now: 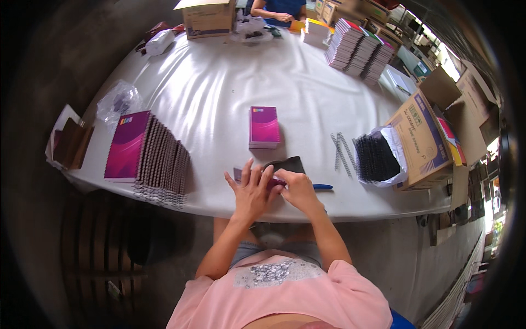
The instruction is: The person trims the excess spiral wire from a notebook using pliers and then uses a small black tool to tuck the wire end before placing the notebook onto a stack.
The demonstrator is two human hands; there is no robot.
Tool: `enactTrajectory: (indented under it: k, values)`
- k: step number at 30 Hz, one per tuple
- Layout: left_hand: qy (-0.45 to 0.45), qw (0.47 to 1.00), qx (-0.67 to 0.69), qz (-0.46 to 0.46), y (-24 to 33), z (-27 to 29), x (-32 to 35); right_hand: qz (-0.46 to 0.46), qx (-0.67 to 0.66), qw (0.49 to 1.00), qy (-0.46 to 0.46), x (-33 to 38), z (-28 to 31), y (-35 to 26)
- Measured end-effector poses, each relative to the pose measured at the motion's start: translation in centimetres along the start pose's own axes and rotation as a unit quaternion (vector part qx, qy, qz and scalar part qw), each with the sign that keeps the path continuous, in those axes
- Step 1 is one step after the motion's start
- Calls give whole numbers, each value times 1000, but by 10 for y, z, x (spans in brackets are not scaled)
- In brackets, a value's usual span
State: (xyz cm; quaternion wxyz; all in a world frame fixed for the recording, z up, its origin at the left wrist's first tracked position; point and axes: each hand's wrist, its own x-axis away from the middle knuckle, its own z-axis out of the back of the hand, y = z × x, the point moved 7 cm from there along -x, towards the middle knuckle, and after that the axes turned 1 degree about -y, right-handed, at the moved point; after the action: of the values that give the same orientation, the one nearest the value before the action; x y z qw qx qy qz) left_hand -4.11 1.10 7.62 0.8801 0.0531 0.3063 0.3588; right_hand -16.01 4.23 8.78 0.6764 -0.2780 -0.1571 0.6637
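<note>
Purple notebook (272, 183) | mostly hidden | left fingers (255, 175) spread across | right fingers (289, 176) curled, cannot tell if pinching

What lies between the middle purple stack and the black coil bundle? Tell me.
Loose coils on the white tablecloth, nearer the coil bundle than the purple stack; the head view shows it.
</note>
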Motion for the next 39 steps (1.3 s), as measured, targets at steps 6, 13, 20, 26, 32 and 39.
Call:
enactTrajectory:
  k: [6, 13, 20, 26, 32, 39]
  values:
    - [48, 997, 49, -46, 11, -11, -7, -183, 118, 953, 210, 14, 96, 133]
    - [135, 990, 29, -9, 2, -6, -4, -301, 242, 911, 145, -6, 98, 202]
    - [152, 988, 41, 5, 1, 2, -9, -189, 286, 919, 193, -2, 138, 135]
    - [151, 988, 24, 8, -8, 10, 1, -129, -219, 965, -64, 10, 49, 27]
    - [143, 989, 38, -1, -6, 4, -1, -86, -229, 969, 30, 17, 25, 25]
    - [143, 989, 33, 8, -5, 5, -3, -6, -178, 982, 62, 16, 29, 10]
